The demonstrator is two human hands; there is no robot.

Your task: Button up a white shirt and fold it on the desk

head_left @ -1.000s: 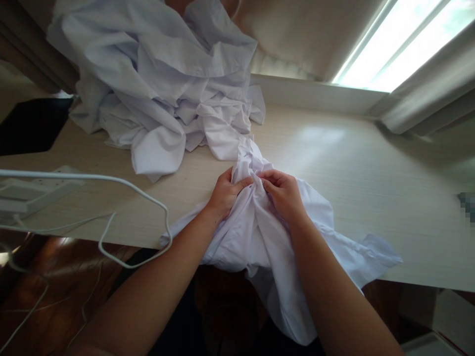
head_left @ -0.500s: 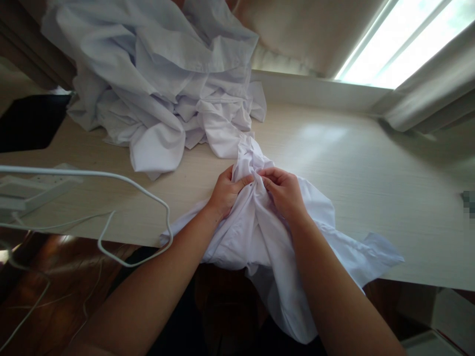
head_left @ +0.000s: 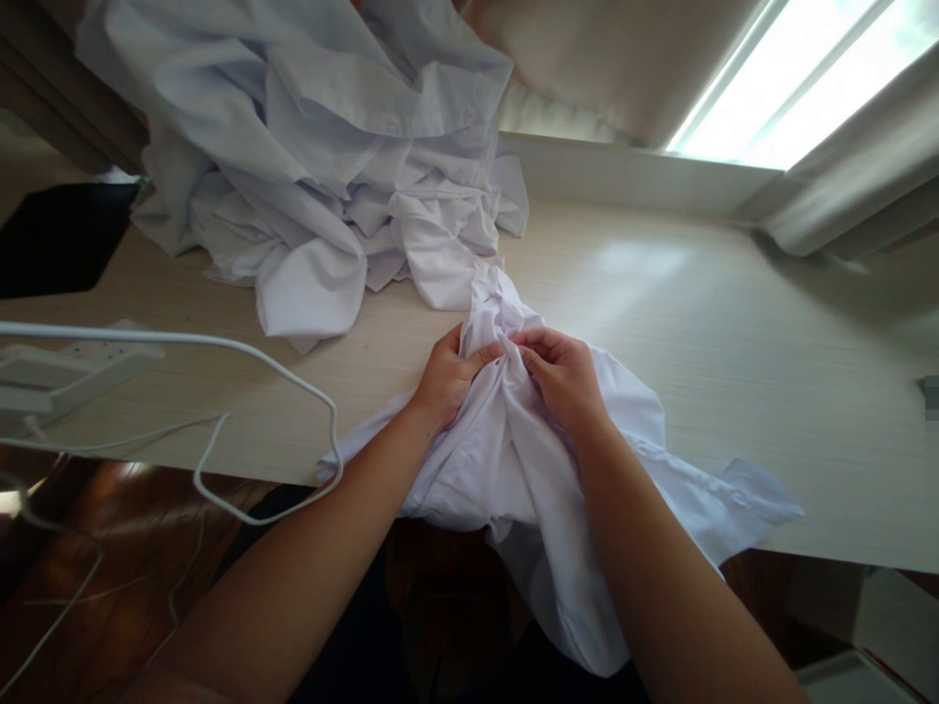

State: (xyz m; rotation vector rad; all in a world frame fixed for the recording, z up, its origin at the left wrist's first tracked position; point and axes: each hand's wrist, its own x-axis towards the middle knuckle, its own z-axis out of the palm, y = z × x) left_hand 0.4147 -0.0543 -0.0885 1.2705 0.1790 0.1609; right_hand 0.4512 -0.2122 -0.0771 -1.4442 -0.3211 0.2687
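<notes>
White shirt gathered between my fingers

The white shirt (head_left: 506, 469) lies bunched at the near edge of the table (head_left: 748, 372), directly under and between my two hands. My left hand (head_left: 444, 383) has its fingers around the left side of the gathered cloth, with the thumb laid over the top, pointing in toward the middle. My right hand (head_left: 566, 379) has its thumb and fingertips brought together on a fold just right of that thumb, clamped on the cloth. My two thumb tips are near each other, a small strip of cloth between them.

Beyond my fingers, the narrow upper end of the shirt reaches away from me and seems to touch the pile of white cloth (head_left: 315, 127). Below them the folds spread out like a fan; one part hangs over the table edge, and a sleeve-like end lies out past my right forearm.

To my left, a white cable (head_left: 242, 346) loops in front of a white socket strip (head_left: 88, 367), and a flat black thing (head_left: 63, 240) lies farther back, left of the pile.
</notes>
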